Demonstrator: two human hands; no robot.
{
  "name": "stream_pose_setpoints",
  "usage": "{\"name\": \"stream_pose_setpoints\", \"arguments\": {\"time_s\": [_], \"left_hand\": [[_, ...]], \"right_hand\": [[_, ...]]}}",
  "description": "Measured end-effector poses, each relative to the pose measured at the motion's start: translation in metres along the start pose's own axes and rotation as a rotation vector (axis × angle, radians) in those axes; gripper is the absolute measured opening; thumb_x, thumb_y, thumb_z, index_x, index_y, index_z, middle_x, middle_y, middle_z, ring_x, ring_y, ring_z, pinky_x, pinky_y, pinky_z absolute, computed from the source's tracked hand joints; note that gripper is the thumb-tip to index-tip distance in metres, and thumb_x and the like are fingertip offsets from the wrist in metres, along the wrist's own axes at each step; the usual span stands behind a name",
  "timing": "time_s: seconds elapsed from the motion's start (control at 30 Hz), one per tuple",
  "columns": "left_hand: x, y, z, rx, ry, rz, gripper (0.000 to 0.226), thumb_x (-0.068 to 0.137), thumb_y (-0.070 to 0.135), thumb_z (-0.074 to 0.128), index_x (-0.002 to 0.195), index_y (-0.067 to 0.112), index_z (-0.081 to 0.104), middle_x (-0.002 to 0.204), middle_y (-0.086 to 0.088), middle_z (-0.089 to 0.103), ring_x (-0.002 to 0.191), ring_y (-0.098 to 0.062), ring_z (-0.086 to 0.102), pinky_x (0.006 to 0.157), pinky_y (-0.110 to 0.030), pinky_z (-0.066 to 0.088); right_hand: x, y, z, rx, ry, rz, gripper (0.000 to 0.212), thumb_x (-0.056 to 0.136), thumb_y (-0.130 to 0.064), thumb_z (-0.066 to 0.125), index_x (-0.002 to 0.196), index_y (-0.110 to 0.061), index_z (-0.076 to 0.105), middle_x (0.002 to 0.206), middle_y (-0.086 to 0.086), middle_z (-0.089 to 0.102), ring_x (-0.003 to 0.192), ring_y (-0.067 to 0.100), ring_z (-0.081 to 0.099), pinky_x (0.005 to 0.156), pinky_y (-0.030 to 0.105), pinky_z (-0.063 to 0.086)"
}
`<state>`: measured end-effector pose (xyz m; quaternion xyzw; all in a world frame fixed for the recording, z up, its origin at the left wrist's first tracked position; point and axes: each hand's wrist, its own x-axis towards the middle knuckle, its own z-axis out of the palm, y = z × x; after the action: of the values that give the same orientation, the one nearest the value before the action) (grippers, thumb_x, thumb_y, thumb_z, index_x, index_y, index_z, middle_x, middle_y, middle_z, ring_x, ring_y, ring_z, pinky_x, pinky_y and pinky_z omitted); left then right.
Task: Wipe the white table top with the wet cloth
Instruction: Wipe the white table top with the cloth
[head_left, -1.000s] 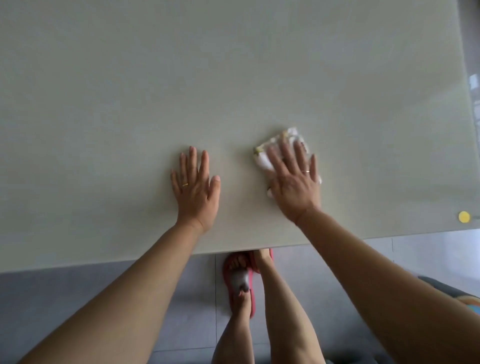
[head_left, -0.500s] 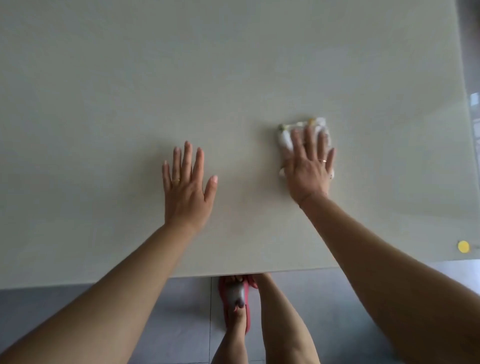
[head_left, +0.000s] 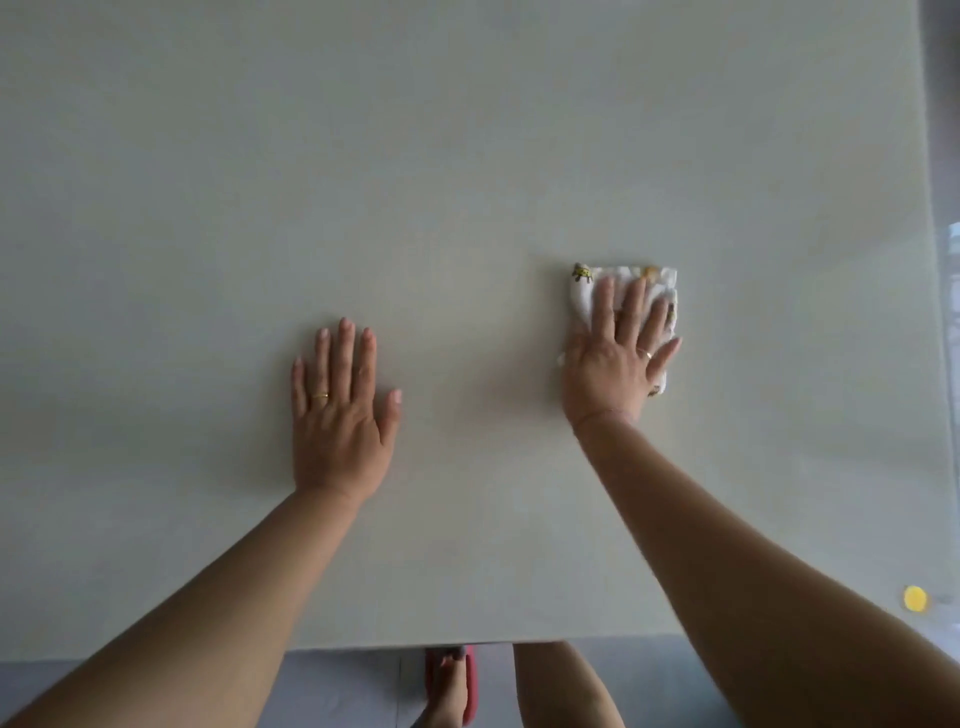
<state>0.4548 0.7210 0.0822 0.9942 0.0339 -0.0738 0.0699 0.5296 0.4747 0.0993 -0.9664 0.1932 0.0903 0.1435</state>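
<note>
Head view, looking down: my right hand (head_left: 618, 358) lies flat, palm down and fingers spread, pressing the cloth (head_left: 621, 301) against the white surface (head_left: 467, 156); nothing is pinched or gripped, the cloth is only held under the palm and fingers. The cloth is white, folded into a rough rectangle, with small yellow and brown printed figures along its far edge and at the corner nearest my wrist; its far edge and right side show past my fingertips. No brand, label or readable writing is visible on the cloth or on the surface. The cloth sits right of centre on the surface, well apart from my left hand (head_left: 340, 415), which rests open and flat on the surface with fingers together and thumb out, holding nothing. A gold ring (head_left: 320, 395) is on the left hand and another ring (head_left: 648, 355) on the right. A small yellow disc (head_left: 915, 598) lies near the right front corner of the surface. Below the near edge I see my leg, a red slipper (head_left: 470, 686) and grey floor (head_left: 337, 686). Compared with half a second ago, the cloth and my right hand have moved further right and away from me, and less of the floor shows under the near edge.
</note>
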Motion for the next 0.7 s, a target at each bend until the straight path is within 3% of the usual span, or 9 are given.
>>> {"name": "stream_pose_setpoints", "arguments": {"time_s": [0.07, 0.2, 0.27, 0.33, 0.43, 0.5, 0.53, 0.6, 0.7], "left_hand": [[-0.001, 0.000, 0.001, 0.013, 0.002, -0.002, 0.063, 0.094, 0.042, 0.026, 0.148, 0.012, 0.023, 0.157, -0.013, 0.020, 0.145, -0.030, 0.017, 0.116, -0.049, 0.010], [0.000, 0.000, 0.000, 0.023, 0.018, -0.003, 0.060, 0.096, 0.041, 0.025, 0.147, 0.009, 0.028, 0.156, -0.014, 0.023, 0.144, -0.030, 0.020, 0.116, -0.049, 0.012], [-0.001, 0.001, -0.002, 0.010, 0.014, -0.003, 0.061, 0.095, 0.041, 0.026, 0.147, 0.009, 0.028, 0.155, -0.014, 0.023, 0.144, -0.030, 0.020, 0.116, -0.049, 0.012], [0.000, 0.002, -0.004, 0.006, 0.011, 0.003, 0.062, 0.094, 0.041, 0.027, 0.147, 0.010, 0.027, 0.156, -0.013, 0.022, 0.144, -0.031, 0.020, 0.116, -0.049, 0.012], [0.000, 0.001, -0.005, 0.001, 0.006, -0.010, 0.063, 0.093, 0.041, 0.028, 0.147, 0.009, 0.028, 0.155, -0.014, 0.023, 0.143, -0.033, 0.021, 0.116, -0.049, 0.012], [0.001, 0.002, -0.007, -0.013, 0.001, -0.009, 0.063, 0.092, 0.041, 0.029, 0.147, 0.009, 0.029, 0.155, -0.015, 0.025, 0.143, -0.034, 0.023, 0.115, -0.051, 0.014], [0.001, 0.003, -0.008, -0.018, 0.000, -0.007, 0.063, 0.092, 0.041, 0.030, 0.146, 0.008, 0.031, 0.154, -0.015, 0.026, 0.142, -0.035, 0.024, 0.114, -0.052, 0.016], [0.001, 0.003, -0.011, -0.047, 0.006, 0.002, 0.061, 0.092, 0.040, 0.031, 0.143, 0.006, 0.035, 0.152, -0.017, 0.031, 0.140, -0.036, 0.029, 0.113, -0.054, 0.020], [0.013, -0.003, -0.022, -0.125, 0.061, 0.036, 0.058, 0.093, 0.037, 0.034, 0.140, 0.003, 0.040, 0.148, -0.018, 0.038, 0.137, -0.035, 0.036, 0.112, -0.052, 0.018]], "right_hand": [[-0.027, -0.032, 0.016, -0.028, -0.023, -0.095, 0.063, 0.093, -0.035, 0.038, 0.149, -0.032, 0.011, 0.160, 0.004, -0.001, 0.144, 0.033, -0.013, 0.114, 0.054, -0.010], [-0.084, -0.063, 0.038, -0.063, -0.136, -0.760, 0.061, 0.088, -0.035, 0.048, 0.146, -0.032, 0.027, 0.158, 0.001, 0.016, 0.145, 0.031, -0.002, 0.114, 0.055, -0.004], [-0.056, -0.047, 0.032, -0.116, -0.134, -0.876, 0.063, 0.088, -0.034, 0.048, 0.147, -0.033, 0.025, 0.158, 0.000, 0.016, 0.146, 0.029, 0.004, 0.114, 0.055, 0.001], [-0.016, -0.024, 0.021, -0.171, -0.102, -0.674, 0.066, 0.089, -0.033, 0.045, 0.148, -0.033, 0.017, 0.159, 0.001, 0.008, 0.146, 0.028, 0.000, 0.114, 0.054, -0.002], [0.022, -0.017, 0.005, 0.008, 0.015, -0.071, 0.060, 0.094, -0.035, 0.036, 0.149, -0.034, 0.013, 0.160, 0.000, 0.001, 0.146, 0.027, -0.008, 0.115, 0.051, -0.006], [0.006, -0.050, 0.015, 0.025, 0.049, 0.052, 0.061, 0.094, -0.035, 0.037, 0.149, -0.033, 0.011, 0.160, 0.001, -0.002, 0.145, 0.030, -0.011, 0.114, 0.051, -0.010], [-0.011, -0.069, 0.024, 0.027, 0.018, -0.042, 0.062, 0.093, -0.036, 0.037, 0.149, -0.033, 0.012, 0.160, 0.001, -0.002, 0.145, 0.030, -0.013, 0.114, 0.051, -0.013], [-0.046, -0.099, 0.041, 0.003, -0.097, -0.402, 0.061, 0.093, -0.038, 0.038, 0.149, -0.034, 0.015, 0.159, -0.001, 0.002, 0.144, 0.028, -0.016, 0.114, 0.051, -0.013], [-0.034, -0.087, 0.032, -0.090, -0.187, -0.798, 0.057, 0.095, -0.038, 0.038, 0.148, -0.033, 0.019, 0.159, -0.003, 0.009, 0.144, 0.022, -0.009, 0.116, 0.050, -0.005]]}}
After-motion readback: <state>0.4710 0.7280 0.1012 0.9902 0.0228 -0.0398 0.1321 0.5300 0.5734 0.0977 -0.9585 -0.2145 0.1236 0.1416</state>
